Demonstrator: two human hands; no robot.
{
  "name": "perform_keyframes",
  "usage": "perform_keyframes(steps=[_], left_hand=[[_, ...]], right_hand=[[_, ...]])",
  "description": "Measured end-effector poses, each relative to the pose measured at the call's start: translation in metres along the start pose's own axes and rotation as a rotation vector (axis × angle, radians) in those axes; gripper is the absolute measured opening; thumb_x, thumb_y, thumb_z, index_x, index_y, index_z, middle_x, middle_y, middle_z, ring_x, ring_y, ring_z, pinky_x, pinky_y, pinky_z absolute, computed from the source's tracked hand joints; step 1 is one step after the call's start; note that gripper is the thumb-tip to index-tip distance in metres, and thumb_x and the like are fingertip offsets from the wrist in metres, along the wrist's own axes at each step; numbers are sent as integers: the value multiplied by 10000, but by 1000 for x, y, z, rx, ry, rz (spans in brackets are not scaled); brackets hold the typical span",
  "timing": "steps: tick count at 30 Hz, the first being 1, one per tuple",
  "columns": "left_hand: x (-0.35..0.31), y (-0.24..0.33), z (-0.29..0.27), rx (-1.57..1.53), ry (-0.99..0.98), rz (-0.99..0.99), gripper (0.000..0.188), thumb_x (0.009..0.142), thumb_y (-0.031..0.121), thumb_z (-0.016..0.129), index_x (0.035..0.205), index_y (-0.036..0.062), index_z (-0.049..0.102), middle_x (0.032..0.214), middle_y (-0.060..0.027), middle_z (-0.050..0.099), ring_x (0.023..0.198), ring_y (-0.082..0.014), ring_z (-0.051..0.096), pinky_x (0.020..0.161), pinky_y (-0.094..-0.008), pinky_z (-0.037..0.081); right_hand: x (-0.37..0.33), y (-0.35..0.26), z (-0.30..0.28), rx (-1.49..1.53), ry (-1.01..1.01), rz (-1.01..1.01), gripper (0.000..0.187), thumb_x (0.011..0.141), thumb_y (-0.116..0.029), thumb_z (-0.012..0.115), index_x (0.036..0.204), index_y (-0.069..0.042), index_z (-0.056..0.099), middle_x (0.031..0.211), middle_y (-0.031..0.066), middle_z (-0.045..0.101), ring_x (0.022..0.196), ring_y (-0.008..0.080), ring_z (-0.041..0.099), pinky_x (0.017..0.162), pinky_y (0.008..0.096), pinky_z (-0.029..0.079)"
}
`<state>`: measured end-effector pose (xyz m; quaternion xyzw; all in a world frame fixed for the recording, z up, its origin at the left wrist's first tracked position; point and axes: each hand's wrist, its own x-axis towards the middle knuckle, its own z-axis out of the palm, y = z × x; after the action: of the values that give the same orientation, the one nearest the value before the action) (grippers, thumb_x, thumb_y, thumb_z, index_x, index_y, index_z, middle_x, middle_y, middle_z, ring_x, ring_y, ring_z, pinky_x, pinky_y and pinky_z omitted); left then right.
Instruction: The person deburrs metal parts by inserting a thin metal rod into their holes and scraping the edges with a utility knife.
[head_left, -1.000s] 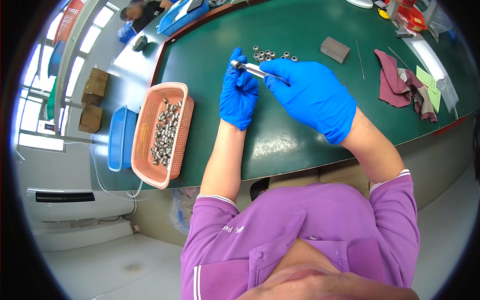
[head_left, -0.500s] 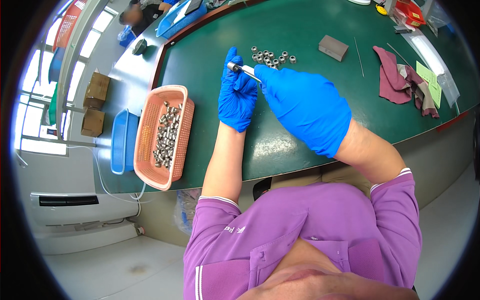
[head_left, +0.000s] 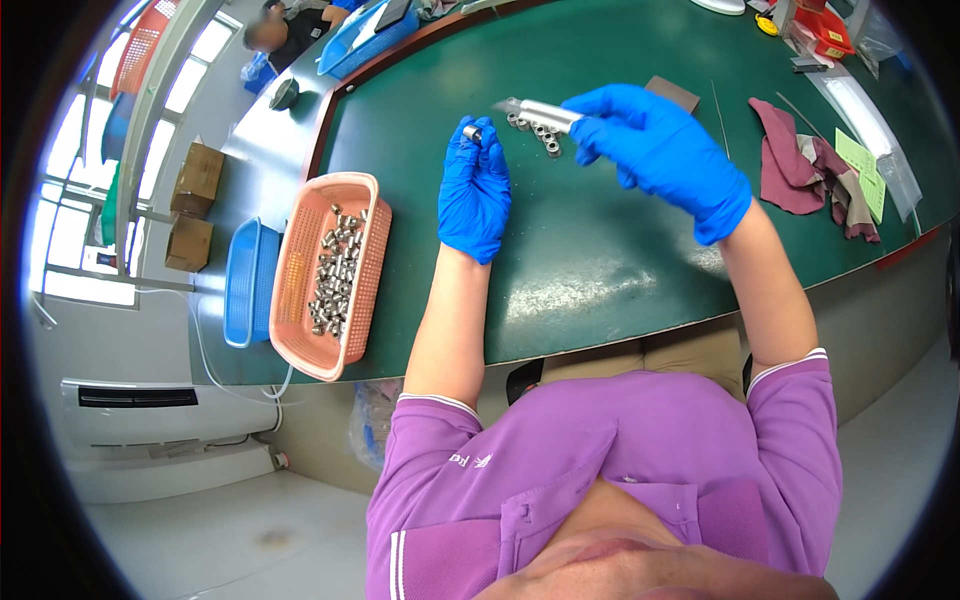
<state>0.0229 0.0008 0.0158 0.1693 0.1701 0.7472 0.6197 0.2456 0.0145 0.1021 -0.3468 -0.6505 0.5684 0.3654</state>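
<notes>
In the fingertips of my blue-gloved left hand (head_left: pixel 475 195) is a short, hollow metal sleeve (head_left: pixel 472 132), pinched upright over the table. My gloved right hand (head_left: pixel 665 155) grips a pointed silver hand tool (head_left: pixel 550 114), its tip aimed left, above and to the right of the sleeve and apart from it. The tip is smeared by motion, so its exact shape cannot be made out. Several similar metal sleeves (head_left: pixel 552 148) lie on the green table behind the tool, partly covered by it and my right hand.
Left of my left forearm stands a pink basket (head_left: pixel 367 270) with many metal sleeves, beside a blue basket (head_left: pixel 240 290). On the right lie a grey block (head_left: pixel 672 94), a thin rod (head_left: pixel 721 120), a maroon cloth (head_left: pixel 785 160) and green paper (head_left: pixel 862 165). Another person (head_left: pixel 290 38) sits far left.
My right hand has drawn the tool out of the sleeve, moving right and slightly up. My left hand keeps the sleeve, which has tilted a little and stays nearly in place.
</notes>
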Motion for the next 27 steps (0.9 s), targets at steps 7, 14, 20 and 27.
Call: perform_keyframes(steps=[7, 14, 20, 27], left_hand=[[6, -3, -8, -11, -105, -2, 415, 900, -22, 498, 1303, 5, 402, 1175, -133, 537, 1162, -215, 503, 946, -302, 487], [3, -1, -2, 30, -108, 3, 378, 917, -2, 476, 1291, 1, 423, 1165, -150, 538, 1011, -192, 549, 856, -271, 498], [3, 2, 1, 31, -101, -43, 358, 905, -14, 481, 1262, 4, 457, 1199, -151, 524, 836, -169, 535, 804, -267, 495], [1, 3, 8, 51, -210, 11, 460, 885, 32, 538, 1323, 39, 398, 954, -29, 508, 696, -69, 428, 619, -213, 366]], right_hand=[[25, 52, -26, 105, 189, -125, 298, 879, -183, 590, 1142, -45, 562, 858, -6, 613, 688, 57, 544, 595, 195, 452], [9, 48, -17, 74, 215, -118, 278, 883, -176, 604, 1131, -51, 582, 909, 8, 633, 722, 67, 566, 655, 206, 474], [1, 48, -1, -121, 274, -416, 247, 846, -174, 648, 1069, -71, 617, 918, 67, 669, 818, 152, 647, 743, 255, 501], [-6, 52, 1, -405, 274, -680, 252, 816, -157, 666, 1062, -108, 644, 874, 91, 655, 719, 249, 627, 648, 296, 510]])
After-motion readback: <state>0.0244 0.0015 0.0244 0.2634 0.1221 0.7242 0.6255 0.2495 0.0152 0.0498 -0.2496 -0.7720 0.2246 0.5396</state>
